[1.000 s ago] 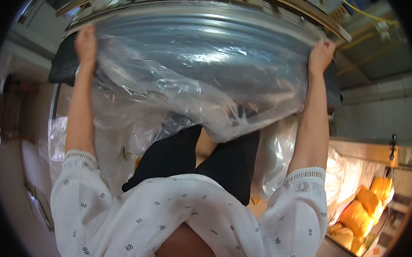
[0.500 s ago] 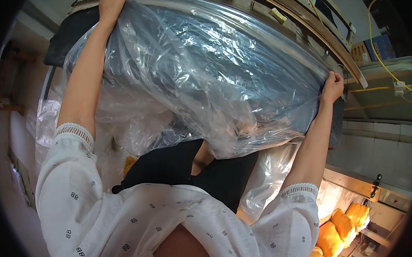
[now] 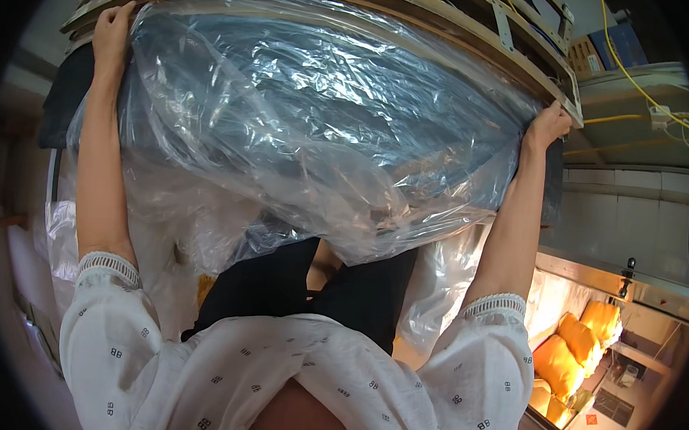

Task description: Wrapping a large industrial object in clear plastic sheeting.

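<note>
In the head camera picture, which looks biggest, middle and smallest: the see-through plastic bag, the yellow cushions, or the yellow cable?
1. Clear plastic bag, gripped by the left hand and right hand: by far the biggest.
2. Yellow cushions.
3. Yellow cable: thinnest.
The bag is nearest the camera, so its true lead is unsure.

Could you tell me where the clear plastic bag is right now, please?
In the head view the clear plastic bag is stretched across the upper middle, between the left hand and right hand, below the wooden table edge.
</note>
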Motion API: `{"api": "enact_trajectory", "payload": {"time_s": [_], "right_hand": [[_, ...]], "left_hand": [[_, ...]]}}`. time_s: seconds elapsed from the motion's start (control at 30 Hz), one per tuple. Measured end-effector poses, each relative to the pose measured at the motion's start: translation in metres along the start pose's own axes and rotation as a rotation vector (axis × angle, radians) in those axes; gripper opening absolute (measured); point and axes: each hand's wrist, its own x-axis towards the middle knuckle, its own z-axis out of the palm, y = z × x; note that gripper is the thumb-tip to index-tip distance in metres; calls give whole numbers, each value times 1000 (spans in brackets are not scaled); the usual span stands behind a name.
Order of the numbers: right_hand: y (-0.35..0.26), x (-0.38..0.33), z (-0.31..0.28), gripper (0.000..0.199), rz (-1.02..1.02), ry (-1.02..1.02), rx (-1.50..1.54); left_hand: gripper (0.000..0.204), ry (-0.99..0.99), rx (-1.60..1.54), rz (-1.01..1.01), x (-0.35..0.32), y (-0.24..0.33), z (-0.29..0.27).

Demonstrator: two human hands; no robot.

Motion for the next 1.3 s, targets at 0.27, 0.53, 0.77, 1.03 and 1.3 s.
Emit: {"api": "enact_trajectory", "payload": {"time_s": [0.27, 0.53, 0.77, 1.03, 1.3], "right_hand": [[-34, -23, -14, 53, 46, -179, -533], [-42, -67, -106, 8, 79, -660, 477], [-65, -99, -183, 27, 174, -658, 674], [-48, -115, -248, 21, 103, -619, 626], [3, -84, -327, 33, 198, -242, 694]], "left_hand": [[39, -128, 266, 344, -27, 18, 5], [34, -153, 142, 231, -71, 28, -70], [29, -306, 28, 219, -94, 39, -65], [32, -124, 79, 371, -95, 77, 0], [16, -312, -608, 907, -191, 244, 200]]}}
